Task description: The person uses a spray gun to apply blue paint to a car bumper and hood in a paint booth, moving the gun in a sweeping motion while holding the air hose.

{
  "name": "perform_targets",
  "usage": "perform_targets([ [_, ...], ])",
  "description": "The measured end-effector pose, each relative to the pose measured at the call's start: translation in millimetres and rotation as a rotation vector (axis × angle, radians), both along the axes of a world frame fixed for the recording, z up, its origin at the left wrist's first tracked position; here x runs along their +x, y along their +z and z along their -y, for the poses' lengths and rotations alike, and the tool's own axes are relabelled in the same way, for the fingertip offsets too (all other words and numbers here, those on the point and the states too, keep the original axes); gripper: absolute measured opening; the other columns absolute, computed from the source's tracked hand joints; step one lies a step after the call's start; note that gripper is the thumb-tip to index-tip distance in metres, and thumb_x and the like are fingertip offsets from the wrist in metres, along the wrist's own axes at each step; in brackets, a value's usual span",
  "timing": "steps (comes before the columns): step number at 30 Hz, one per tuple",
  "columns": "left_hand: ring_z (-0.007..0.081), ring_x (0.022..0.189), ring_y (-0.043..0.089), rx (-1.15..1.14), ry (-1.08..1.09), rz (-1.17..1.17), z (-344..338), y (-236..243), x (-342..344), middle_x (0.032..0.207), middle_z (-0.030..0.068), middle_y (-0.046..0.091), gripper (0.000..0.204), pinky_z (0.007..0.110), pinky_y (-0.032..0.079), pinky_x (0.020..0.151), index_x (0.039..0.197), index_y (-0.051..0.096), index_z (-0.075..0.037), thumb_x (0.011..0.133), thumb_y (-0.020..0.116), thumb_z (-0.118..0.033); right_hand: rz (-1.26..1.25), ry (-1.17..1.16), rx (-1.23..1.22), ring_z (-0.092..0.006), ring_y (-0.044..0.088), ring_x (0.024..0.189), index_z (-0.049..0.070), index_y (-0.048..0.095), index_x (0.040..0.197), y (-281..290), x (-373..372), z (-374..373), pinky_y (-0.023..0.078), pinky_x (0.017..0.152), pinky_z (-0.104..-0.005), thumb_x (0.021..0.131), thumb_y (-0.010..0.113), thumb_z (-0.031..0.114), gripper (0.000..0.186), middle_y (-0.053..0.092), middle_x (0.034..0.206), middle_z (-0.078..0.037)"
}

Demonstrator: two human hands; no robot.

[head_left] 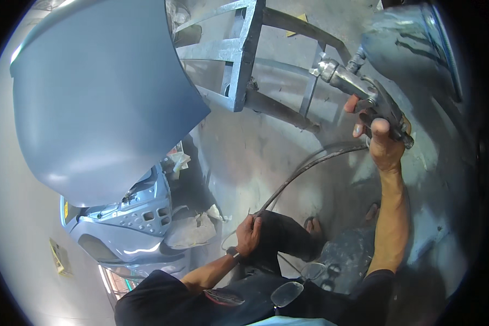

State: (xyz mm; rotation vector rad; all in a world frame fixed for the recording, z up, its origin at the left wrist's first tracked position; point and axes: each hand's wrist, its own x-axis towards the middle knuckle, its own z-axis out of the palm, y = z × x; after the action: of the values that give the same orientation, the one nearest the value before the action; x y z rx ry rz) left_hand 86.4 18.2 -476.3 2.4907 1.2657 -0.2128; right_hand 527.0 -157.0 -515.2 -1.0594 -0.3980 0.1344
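My right hand (387,145) is raised on the right, its fingers wrapped round the handle of a metal spray gun (349,81). The gun's nozzle points to the upper left. A cloudy, bluish cup (405,41) with dark streaks joins the gun at its upper side. From below the gun, a dark hose (304,169) curves down to the left. Lower in the view, my left hand (249,235) is closed round that hose, in front of my dark-clothed leg. A large smooth grey-blue car panel (108,98), like a hood, fills the upper left, apart from both hands.
Next to the panel stands a grey metal frame (243,60) with bars reaching right. Below the panel is a light-blue car body part (125,223) with cut-outs. Crumpled paper (193,231) lies beside it. A yellowish sheet (60,256) is at the far left.
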Motion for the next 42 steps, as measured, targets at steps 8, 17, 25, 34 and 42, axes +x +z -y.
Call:
perform_targets([
  [8, 0.0276, 0.059, 0.045, 0.256, 0.082, 0.213, -27, -63, 20, 0.067, 0.0161, 0.048, 0.039, 0.039, 0.042, 0.06, 0.081, 0.057, -0.002, 0.104, 0.054, -0.033, 0.205, 0.16, 0.151, -0.0075, 0.059, 0.059, -0.001, 0.068, 0.108, -26, 7, -17, 0.047, 0.052, -0.0247, 0.092, 0.066, 0.056, 0.059, 0.07, 0.083, -0.003],
  [17, 0.0153, 0.062, 0.042, 0.31, -0.001, 0.313, -45, -105, -5, 0.065, 0.0081, 0.043, 0.042, 0.035, 0.039, 0.058, 0.079, 0.056, -0.001, 0.106, 0.052, -0.033, 0.173, -0.079, 0.266, -0.0026, 0.055, 0.055, 0.002, 0.068, 0.102, -22, 12, -57, 0.044, 0.047, -0.0195, 0.092, 0.073, 0.043, 0.042, 0.065, 0.071, 0.002],
  [25, 0.0108, 0.071, 0.048, 0.091, 0.178, 0.424, -16, -72, 7, 0.071, 0.0013, 0.053, 0.041, 0.03, 0.043, 0.066, 0.088, 0.065, 0.0, 0.107, 0.05, -0.034, 0.208, -0.363, 0.27, -0.003, 0.052, 0.064, 0.003, 0.069, 0.097, -9, 33, -100, 0.044, 0.058, -0.0214, 0.092, 0.075, 0.037, 0.035, 0.063, 0.071, 0.003],
  [34, 0.0098, 0.077, 0.051, -0.043, 0.305, 0.396, -4, -55, -8, 0.078, 0.001, 0.06, 0.041, 0.027, 0.044, 0.071, 0.091, 0.067, 0.0, 0.107, 0.051, -0.035, 0.126, -0.289, 0.223, -0.0054, 0.052, 0.053, 0.002, 0.07, 0.101, -9, 29, -103, 0.046, 0.05, -0.0233, 0.1, 0.063, 0.039, 0.037, 0.069, 0.079, 0.0],
  [42, 0.0097, 0.079, 0.057, -0.139, 0.302, 0.273, 0, -64, -26, 0.082, 0.0032, 0.066, 0.037, 0.027, 0.047, 0.073, 0.096, 0.069, 0.001, 0.104, 0.057, -0.033, 0.313, 0.08, 0.17, -0.0086, 0.058, 0.058, -0.001, 0.065, 0.113, -61, -27, -28, 0.047, 0.05, -0.0258, 0.092, 0.068, 0.054, 0.058, 0.07, 0.081, -0.006],
])
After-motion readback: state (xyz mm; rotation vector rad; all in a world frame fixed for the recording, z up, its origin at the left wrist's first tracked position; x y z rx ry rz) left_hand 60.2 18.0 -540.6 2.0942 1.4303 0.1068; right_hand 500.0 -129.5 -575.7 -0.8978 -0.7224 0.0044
